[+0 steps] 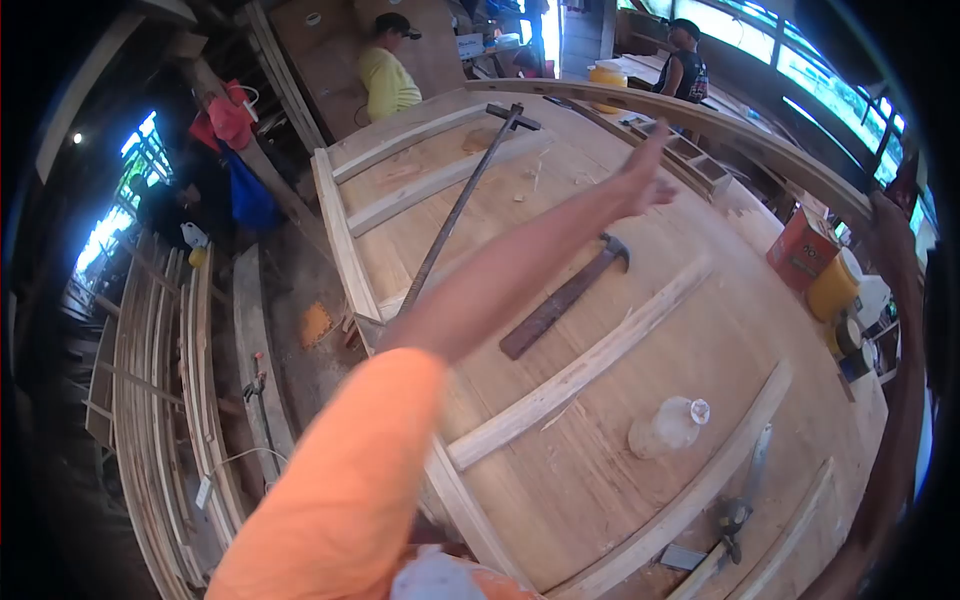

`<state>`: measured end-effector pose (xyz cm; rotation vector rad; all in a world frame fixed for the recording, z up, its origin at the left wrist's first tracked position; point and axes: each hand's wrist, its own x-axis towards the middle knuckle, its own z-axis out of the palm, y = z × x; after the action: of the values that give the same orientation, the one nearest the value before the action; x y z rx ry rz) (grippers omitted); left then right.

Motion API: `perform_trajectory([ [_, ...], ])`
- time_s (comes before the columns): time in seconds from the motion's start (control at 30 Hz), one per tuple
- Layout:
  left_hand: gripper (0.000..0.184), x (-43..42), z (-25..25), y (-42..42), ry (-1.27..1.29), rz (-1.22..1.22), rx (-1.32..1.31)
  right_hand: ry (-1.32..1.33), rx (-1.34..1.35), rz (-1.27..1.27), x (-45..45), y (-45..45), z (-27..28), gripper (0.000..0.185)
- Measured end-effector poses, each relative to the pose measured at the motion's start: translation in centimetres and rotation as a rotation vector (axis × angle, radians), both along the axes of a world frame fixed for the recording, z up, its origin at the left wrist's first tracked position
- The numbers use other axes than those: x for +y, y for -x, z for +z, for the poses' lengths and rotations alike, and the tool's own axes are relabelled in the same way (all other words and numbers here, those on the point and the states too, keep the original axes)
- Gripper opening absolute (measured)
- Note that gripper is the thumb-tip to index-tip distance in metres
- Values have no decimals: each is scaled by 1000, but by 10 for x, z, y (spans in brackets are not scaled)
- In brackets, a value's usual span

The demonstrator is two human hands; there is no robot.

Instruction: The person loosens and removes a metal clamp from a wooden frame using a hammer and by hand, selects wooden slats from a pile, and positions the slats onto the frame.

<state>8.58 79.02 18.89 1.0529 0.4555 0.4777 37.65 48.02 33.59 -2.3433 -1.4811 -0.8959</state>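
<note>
My left hand (pixel 645 187), at the end of an orange sleeve, reaches over the plywood panel (pixel 620 440) with its fingers apart and nothing in them. A hammer (pixel 560 305) lies below it, and a long bar clamp (pixel 462 205) rests to its left. At the far right my right hand (pixel 890 212) is closed on the end of a long wooden strip (pixel 765 145), which runs across the panel's far side. Pale wooden battens (pixel 585 370) cross the panel. A translucent bottle (pixel 665 430) stands between two of them.
Another clamp (pixel 738 505) lies at lower right. A red can (pixel 802 248) and a yellow container (pixel 833 285) stand at the right edge. One person in yellow (pixel 390 78) and another in a dark top (pixel 683 68) are at the back. Long boards (pixel 160 370) fill the left.
</note>
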Motion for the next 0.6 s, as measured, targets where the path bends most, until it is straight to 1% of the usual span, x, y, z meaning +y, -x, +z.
perform_trajectory([
  [0.03, 132, 14, 6, -44, 80, -49, -131, -9, -2, 47, 2, 29, 12, 42],
  [0.1, 119, -3, 26, -80, 314, 92, -368, 4, 29, 160, 2, 89, 27, 44],
  [0.13, 110, 1, 20, -106, 340, 22, -535, 24, 67, 216, -2, 122, 28, 45],
  [0.17, 96, 24, -5, -162, 370, -87, -697, 56, 115, 273, -7, 154, 24, 45],
  [0.2, 90, 48, 12, -124, 1003, -540, -629, 101, 177, 334, -9, 185, 14, 46],
  [0.23, 90, 16, 16, -108, 832, -376, -665, 149, 240, 393, -12, 213, 5, 47],
  [0.27, 89, -25, 37, -69, 637, -152, -605, 203, 301, 442, -16, 239, -4, 47],
  [0.3, 89, -50, 40, -55, 570, -75, -523, 265, 356, 473, -21, 261, -13, 48],
  [0.43, 87, -111, 67, 5, 498, 3, -385, 450, 468, 490, -39, 330, -32, 51],
  [0.6, 85, -176, 105, 98, 416, 65, -306, 577, 475, 483, -68, 404, -25, 55],
])
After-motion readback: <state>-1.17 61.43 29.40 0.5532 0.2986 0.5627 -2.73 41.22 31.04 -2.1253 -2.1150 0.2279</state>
